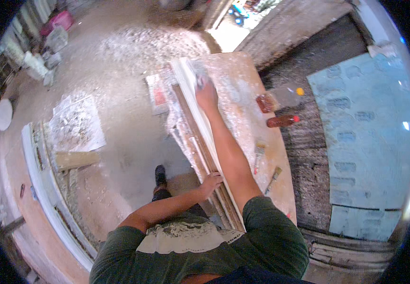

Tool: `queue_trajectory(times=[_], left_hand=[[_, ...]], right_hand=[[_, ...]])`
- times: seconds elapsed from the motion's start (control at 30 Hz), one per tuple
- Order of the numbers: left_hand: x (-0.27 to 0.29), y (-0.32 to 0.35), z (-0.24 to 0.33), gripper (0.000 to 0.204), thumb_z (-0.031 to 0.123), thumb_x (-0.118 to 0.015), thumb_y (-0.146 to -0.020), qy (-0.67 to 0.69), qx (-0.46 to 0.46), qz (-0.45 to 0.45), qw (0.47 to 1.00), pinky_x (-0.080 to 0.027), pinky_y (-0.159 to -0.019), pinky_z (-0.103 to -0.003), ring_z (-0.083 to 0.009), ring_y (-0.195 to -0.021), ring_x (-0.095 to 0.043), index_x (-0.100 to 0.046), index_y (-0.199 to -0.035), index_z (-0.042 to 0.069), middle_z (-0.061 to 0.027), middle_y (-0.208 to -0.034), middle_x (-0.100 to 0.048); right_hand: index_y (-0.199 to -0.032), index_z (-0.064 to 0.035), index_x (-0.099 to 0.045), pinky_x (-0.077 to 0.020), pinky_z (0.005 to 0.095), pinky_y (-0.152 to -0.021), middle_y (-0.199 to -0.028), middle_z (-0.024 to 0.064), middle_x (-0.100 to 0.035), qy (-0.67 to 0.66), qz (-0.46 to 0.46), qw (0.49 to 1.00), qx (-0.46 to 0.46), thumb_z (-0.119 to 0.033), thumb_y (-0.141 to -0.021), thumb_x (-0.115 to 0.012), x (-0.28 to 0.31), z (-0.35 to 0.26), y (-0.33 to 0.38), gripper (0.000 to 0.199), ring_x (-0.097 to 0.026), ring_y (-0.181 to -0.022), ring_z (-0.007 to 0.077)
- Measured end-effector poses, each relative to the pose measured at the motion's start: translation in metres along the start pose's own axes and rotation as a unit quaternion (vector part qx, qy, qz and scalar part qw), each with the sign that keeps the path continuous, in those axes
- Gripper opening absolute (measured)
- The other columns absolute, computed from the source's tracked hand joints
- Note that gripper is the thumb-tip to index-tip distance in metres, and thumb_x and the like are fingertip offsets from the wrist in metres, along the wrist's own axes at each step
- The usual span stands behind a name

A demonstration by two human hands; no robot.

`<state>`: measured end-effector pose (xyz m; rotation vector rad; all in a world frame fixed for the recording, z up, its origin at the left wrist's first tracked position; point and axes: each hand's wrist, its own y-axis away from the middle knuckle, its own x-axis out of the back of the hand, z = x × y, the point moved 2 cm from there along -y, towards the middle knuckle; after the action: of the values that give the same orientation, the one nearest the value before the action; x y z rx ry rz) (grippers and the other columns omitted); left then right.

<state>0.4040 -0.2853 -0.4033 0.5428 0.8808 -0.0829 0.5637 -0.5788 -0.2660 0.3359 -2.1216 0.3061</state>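
A long, pale moulding [184,75] with brown grooves along its side lies lengthwise on a dusty workbench [243,64]. Toward its far end, my right hand [206,93] presses down with the arm stretched out. Under those fingers is a small greyish-white piece, blurred, whose kind I cannot make out. My left hand [210,183] is closed over the near part of the moulding, fingers across its top. To the right of my forearm lie two brushes, one with a red handle [257,161] and one with dark bristles [275,176].
A clear bottle with a yellow cap [288,96] and a red-capped bottle of reddish-brown liquid [283,121] lie at the bench's right edge. A blue sheet [366,142] covers the right wall. On the floor at left are a powder-covered paper [78,125] and a long white moulding [48,189].
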Motion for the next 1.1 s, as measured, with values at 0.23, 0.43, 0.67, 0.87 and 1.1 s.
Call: queue_trajectory(times=[0.23, 0.43, 0.67, 0.87, 1.1], left_hand=[[-0.039, -0.004, -0.018, 0.035, 0.011, -0.057, -0.081, 0.025, 0.019, 0.167, 0.986, -0.041, -0.075, -0.032, -0.0195, -0.091, -0.051, -0.050, -0.115, 0.004, -0.0064, -0.106, -0.056], [-0.061, 0.010, -0.073, 0.025, 0.016, -0.054, -0.081, 0.081, -0.105, 0.155, 0.979, -0.045, -0.080, -0.039, -0.0239, -0.089, -0.053, -0.049, -0.103, 0.005, -0.0078, -0.094, -0.053], [-0.089, 0.049, -0.163, 0.028, 0.017, -0.052, -0.083, 0.042, -0.043, 0.193, 0.979, -0.033, -0.097, -0.037, -0.0233, -0.100, -0.048, -0.048, -0.107, 0.003, -0.0087, -0.103, -0.051], [-0.147, 0.075, -0.237, 0.036, 0.017, -0.058, -0.077, -0.054, 0.050, 0.180, 0.981, -0.035, -0.095, -0.036, -0.0257, -0.096, -0.047, -0.049, -0.107, 0.000, -0.0104, -0.099, -0.050], [-0.117, 0.044, -0.254, 0.030, 0.012, -0.055, -0.073, -0.078, 0.048, 0.127, 0.988, -0.041, -0.085, -0.040, -0.0292, -0.091, -0.052, -0.049, -0.100, 0.001, -0.0138, -0.100, -0.052]], right_hand=[[-0.110, -0.0057, -0.060, -0.0465, 0.0429, -0.086, -0.108, 0.0188, -0.059, 0.112, 0.038, 0.989, -0.089, -0.019, -0.080, -0.062, 0.109, 0.230, 0.269, 0.032, -0.057, -0.099, 0.0361], [-0.120, -0.0002, -0.053, -0.0422, 0.0455, -0.094, -0.117, 0.0233, -0.053, 0.143, 0.044, 0.980, -0.128, -0.019, -0.081, -0.061, 0.175, 0.299, 0.459, 0.044, -0.052, -0.107, 0.0405], [-0.124, -0.0010, -0.046, -0.0376, 0.0466, -0.098, -0.128, 0.0237, -0.043, 0.086, 0.055, 0.972, -0.211, -0.012, -0.073, -0.057, 0.211, 0.296, 0.686, 0.053, -0.044, -0.115, 0.0408], [-0.125, -0.0038, -0.046, -0.0335, 0.0483, -0.101, -0.130, 0.0195, -0.043, 0.110, 0.084, 0.935, -0.328, -0.014, -0.066, -0.060, 0.203, 0.330, 0.818, 0.062, -0.040, -0.118, 0.0397], [-0.129, -0.0094, -0.045, -0.0323, 0.0500, -0.102, -0.131, 0.0181, -0.042, 0.096, 0.021, 0.961, -0.259, -0.017, -0.069, -0.064, 0.226, 0.334, 0.814, 0.063, -0.039, -0.121, 0.0389]])
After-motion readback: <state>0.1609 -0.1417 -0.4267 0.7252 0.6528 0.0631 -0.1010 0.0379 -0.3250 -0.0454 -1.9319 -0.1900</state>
